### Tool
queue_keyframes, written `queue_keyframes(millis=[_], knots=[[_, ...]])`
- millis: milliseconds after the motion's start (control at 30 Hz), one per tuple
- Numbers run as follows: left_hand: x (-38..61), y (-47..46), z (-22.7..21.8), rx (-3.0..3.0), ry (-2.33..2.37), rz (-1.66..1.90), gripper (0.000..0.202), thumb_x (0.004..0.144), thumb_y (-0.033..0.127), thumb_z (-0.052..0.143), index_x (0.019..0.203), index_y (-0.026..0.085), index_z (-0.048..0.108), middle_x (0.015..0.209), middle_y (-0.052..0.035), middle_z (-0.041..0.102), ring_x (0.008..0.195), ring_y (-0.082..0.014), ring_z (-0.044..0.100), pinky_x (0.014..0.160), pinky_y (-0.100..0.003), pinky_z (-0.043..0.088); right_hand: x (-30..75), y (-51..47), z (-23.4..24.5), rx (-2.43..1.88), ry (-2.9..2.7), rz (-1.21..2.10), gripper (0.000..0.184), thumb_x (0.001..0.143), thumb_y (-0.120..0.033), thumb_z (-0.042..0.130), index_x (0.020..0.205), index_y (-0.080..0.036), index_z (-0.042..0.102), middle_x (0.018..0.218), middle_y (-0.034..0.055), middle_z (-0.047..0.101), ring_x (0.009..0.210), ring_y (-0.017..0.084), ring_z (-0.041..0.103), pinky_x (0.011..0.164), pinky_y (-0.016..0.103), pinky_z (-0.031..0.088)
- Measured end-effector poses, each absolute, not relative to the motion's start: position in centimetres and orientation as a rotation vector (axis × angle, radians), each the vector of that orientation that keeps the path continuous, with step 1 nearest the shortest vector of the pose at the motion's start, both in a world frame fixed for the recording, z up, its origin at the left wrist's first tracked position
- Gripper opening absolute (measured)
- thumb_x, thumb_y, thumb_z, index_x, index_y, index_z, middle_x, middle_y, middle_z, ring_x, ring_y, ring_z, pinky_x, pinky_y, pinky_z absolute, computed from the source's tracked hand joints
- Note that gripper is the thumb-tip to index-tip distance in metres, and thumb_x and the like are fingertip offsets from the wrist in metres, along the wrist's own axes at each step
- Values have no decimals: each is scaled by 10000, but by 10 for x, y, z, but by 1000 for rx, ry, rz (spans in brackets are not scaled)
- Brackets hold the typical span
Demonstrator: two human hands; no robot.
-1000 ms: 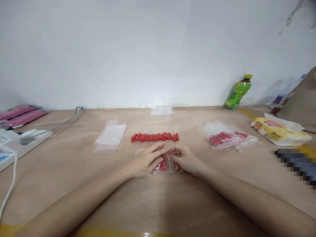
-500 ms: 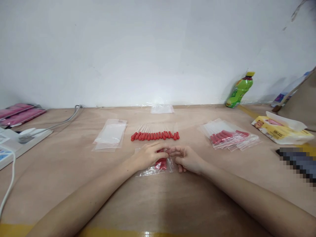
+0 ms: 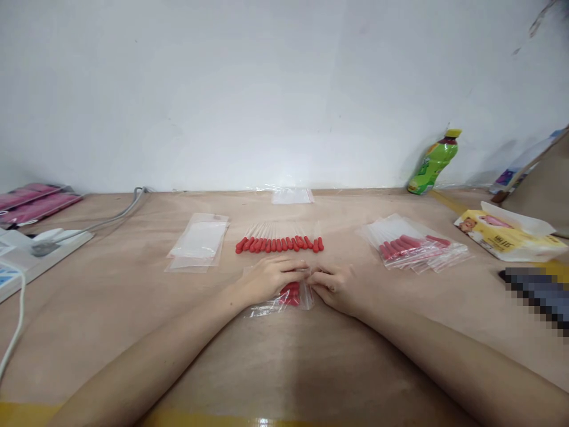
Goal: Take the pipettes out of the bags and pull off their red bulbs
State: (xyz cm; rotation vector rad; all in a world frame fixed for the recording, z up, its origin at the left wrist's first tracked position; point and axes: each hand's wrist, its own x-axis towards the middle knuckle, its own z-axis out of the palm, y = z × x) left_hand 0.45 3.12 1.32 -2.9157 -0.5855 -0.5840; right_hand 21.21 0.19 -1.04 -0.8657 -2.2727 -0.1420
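A small clear zip bag [image 3: 284,299] with red-bulbed droppers inside lies on the table in front of me. My left hand [image 3: 265,279] rests on its top edge with fingers pressed together on the plastic. My right hand [image 3: 334,286] pinches the same edge from the right, fingertips meeting those of the left. Just beyond the hands lies a row of several loose droppers [image 3: 279,243] with red bulbs. A stack of empty clear bags [image 3: 199,242] lies to the left of that row. A pile of filled bags [image 3: 411,245] lies to the right.
A green bottle [image 3: 432,163] leans against the wall at the back right. A yellow tissue pack [image 3: 509,238] sits at the right edge, a power strip with a cable [image 3: 44,246] at the left, pink packets [image 3: 31,201] behind it. One more clear bag [image 3: 291,196] lies near the wall.
Both hands slid slightly away from me along the bag's top edge, the left fingers curling from stretched to pressed down. The bag stays on the table.
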Motion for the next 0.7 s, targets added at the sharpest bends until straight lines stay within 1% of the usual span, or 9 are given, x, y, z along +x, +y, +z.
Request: queue_keyframes(millis=[67,167,233,333,433,500,567,667,700], knots=[[6,32,14,-2887,-547,-557,239,887,185,433,1083,204,569,1186,-33,569,1068,-165,539,908,-312,457,212,2,-10,-833,-2279,-241,187,803,-148,478,738,-229,634,787,-21,670,614,78,566,528,196,343],[9,33,16,-2794,-454,-607,206,896,199,421,987,168,603,1075,-27,629,1002,-165,574,846,-296,485,211,3,-8,-790,-2280,-324,199,813,-136,458,763,-222,630,805,-11,666,607,78,554,526,205,331],[9,33,16,-2720,-374,-644,199,897,179,417,903,151,614,986,-12,661,929,-159,601,753,-268,503,211,3,-6,-747,-2315,-370,210,822,-123,435,788,-210,624,818,-3,663,612,81,547,540,215,333],[8,33,15,-2639,-311,-643,206,888,134,418,803,143,605,949,1,669,802,-137,624,596,-234,478,210,4,-3,-684,-2379,-468,214,833,-108,412,777,-184,604,779,3,650,625,93,538,548,235,317],[6,33,13,-2626,-298,-570,229,885,105,404,752,140,587,924,4,668,728,-111,622,524,-221,434,210,5,0,-653,-2418,-575,229,855,-119,386,762,-174,588,725,2,630,584,96,502,527,254,278],[5,33,12,-2635,-314,-522,230,883,103,402,742,142,579,918,8,666,687,-101,614,503,-220,421,210,6,1,-628,-2454,-626,241,870,-124,366,788,-173,587,744,11,631,592,102,489,531,261,271],[3,33,14,-2643,-322,-527,209,884,111,405,772,143,579,946,4,662,674,-102,610,510,-223,431,211,8,1,-606,-2486,-645,234,876,-129,367,802,-173,585,801,19,639,649,113,496,549,263,281],[-3,34,23,-2648,-333,-622,197,896,126,384,869,136,579,983,-24,654,764,-121,622,590,-224,480,214,8,3,-545,-2542,-592,201,864,-127,393,796,-183,574,934,14,638,773,134,503,601,264,313],[-6,34,27,-2638,-357,-660,209,903,130,368,902,135,576,993,-33,650,806,-126,623,619,-224,491,214,8,4,-535,-2566,-548,192,859,-127,399,792,-184,571,949,13,635,794,141,501,616,266,324]])
